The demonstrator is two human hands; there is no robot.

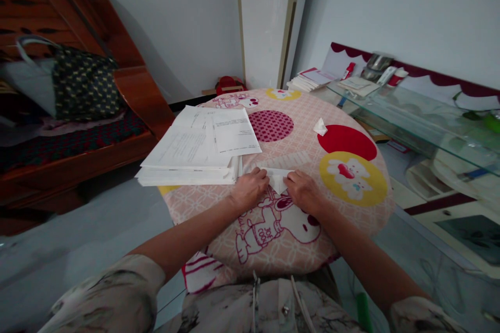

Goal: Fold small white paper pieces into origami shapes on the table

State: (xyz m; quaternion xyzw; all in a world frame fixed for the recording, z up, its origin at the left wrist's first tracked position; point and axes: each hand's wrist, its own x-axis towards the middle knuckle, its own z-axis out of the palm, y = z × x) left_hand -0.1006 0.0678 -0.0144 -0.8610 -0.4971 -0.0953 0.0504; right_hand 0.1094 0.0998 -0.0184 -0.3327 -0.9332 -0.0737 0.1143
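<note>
My left hand (250, 188) and my right hand (302, 190) rest side by side on a round table with a pink patterned cloth (297, 140). Between them lies a small white folded paper (277, 179). Both hands press on it with fingers curled over its edges. A little folded white paper piece (320, 126) lies farther back on the cloth, near a red circle. A stack of white printed sheets (199, 151) sits at the table's left, just beyond my left hand.
A wooden bench (78, 151) with a dark bag (84, 83) stands at the left. A glass shelf unit (422, 114) with booklets and small items runs along the right. A tall white appliance (265, 21) stands against the back wall.
</note>
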